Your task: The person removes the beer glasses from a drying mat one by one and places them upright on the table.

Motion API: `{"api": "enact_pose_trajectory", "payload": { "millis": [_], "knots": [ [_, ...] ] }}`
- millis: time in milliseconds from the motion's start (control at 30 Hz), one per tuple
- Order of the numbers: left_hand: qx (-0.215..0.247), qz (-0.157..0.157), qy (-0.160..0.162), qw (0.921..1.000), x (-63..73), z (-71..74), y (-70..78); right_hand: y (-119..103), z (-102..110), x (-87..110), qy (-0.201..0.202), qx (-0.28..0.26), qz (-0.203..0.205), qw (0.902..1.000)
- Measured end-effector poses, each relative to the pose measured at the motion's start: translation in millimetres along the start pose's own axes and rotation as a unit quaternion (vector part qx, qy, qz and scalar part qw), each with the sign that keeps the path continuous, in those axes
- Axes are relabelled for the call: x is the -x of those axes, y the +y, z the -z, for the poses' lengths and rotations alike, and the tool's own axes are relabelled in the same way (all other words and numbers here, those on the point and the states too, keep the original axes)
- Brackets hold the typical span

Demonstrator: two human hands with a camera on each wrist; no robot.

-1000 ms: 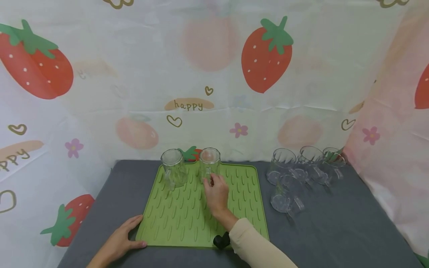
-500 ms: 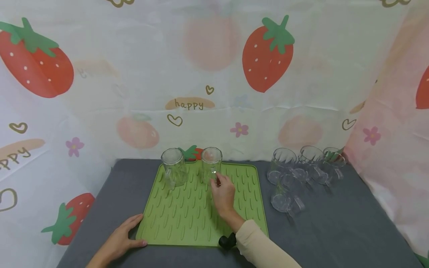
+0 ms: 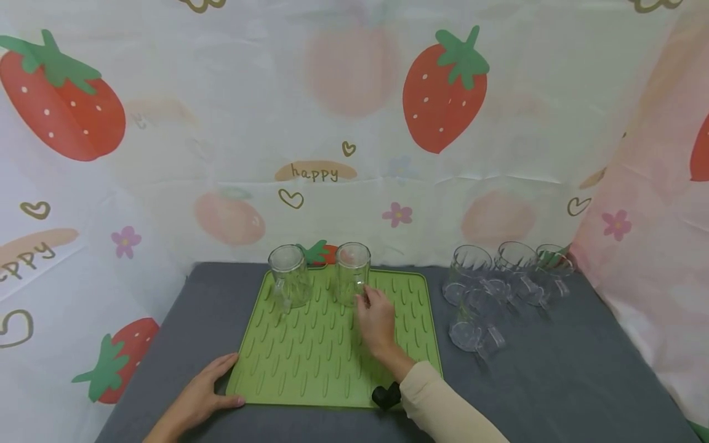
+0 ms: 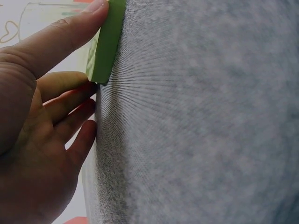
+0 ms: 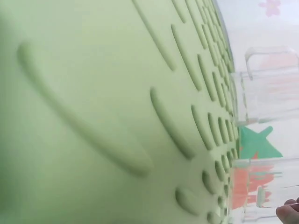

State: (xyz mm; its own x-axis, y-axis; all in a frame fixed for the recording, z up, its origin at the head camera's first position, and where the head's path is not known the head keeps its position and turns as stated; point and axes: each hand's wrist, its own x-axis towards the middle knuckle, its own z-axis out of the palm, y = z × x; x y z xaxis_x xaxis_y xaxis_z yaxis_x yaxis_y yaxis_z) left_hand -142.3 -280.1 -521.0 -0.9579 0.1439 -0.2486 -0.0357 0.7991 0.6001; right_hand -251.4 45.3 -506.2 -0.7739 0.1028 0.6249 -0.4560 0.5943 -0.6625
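My right hand (image 3: 378, 323) pinches the handle of a clear glass mug (image 3: 352, 264), which stands upside down at the back of a green ridged mat (image 3: 310, 363). In the right wrist view the fingertips (image 5: 288, 213) show at the lower right corner, by that mug's handle. To its left, another upturned glass mug (image 3: 289, 277) stands on the mat, its handle facing the front. My left hand (image 3: 199, 394) rests at the mat's front left corner, thumb along the front edge and fingers along the left side. The left wrist view shows the thumb (image 4: 70, 35) touching the mat's green edge (image 4: 106, 51).
Several clear glass mugs (image 3: 469, 277) stand rim up in a cluster on the grey tabletop (image 3: 559, 375), right of the mat. A strawberry-print cloth (image 3: 343, 123) hangs behind and along both sides. A black device (image 3: 386, 395) sits at the right wrist.
My right hand has moved to the right, swinging the pinched mug's handle rightward. The mug itself has shifted slightly right. My left hand stays at the mat's corner.
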Motion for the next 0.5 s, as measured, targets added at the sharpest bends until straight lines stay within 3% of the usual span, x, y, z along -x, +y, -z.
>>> {"api": "enact_pose_trajectory", "payload": {
  "millis": [500],
  "knots": [
    [-0.002,0.001,0.002,1.0000,-0.3,-0.4,0.3,-1.6,31.9,-5.7,-0.063,-0.035,0.025,0.9971]
  ]
}}
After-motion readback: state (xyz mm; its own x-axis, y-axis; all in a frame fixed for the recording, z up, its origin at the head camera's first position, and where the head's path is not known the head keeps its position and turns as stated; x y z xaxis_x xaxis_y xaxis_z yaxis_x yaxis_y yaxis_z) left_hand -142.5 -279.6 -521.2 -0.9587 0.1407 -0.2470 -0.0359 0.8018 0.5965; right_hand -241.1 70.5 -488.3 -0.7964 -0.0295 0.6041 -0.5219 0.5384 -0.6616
